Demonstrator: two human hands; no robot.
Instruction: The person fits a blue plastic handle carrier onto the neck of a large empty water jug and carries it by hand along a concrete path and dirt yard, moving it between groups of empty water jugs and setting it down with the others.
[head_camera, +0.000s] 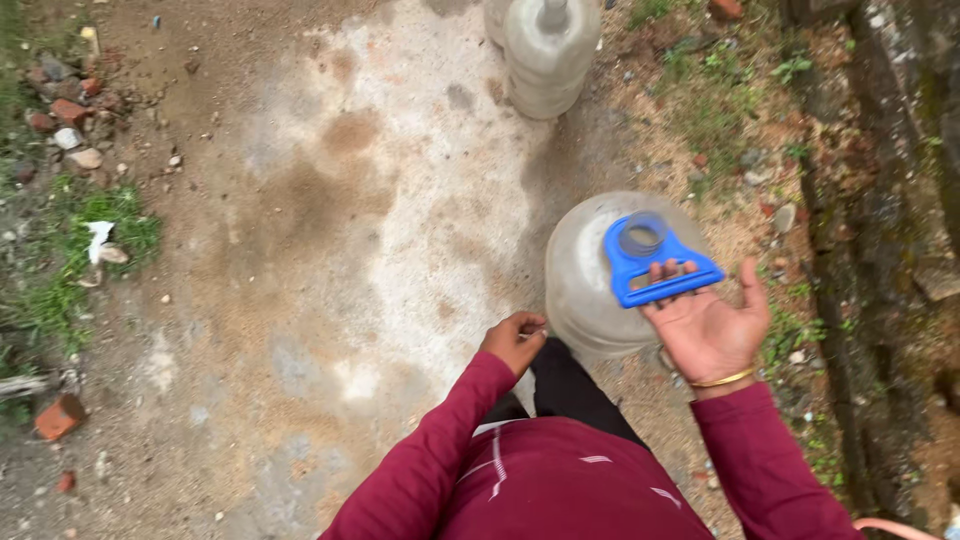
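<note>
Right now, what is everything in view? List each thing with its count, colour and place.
water jug: one, clear plastic, carried at right centre
carry handle: one, blue, clipped around that jug's neck
second jug: one, clear, standing at top centre
ground: pale concrete patch amid brown dirt
brick pieces: several, reddish, along the left edge
grass: green tufts, left and upper right
stone edging: dark, mossy, right side
bangle: one, gold, right wrist
sleeves: two, maroon, bottom
left hand: closed, beside the jug
right hand: fingers hooked under the handle

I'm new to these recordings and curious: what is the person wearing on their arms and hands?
Both arms are in long maroon sleeves of a top with thin white lines across its front. The hands are bare, without gloves. The right hand has a thin gold-coloured bangle at the wrist; the left hand shows none.
</note>
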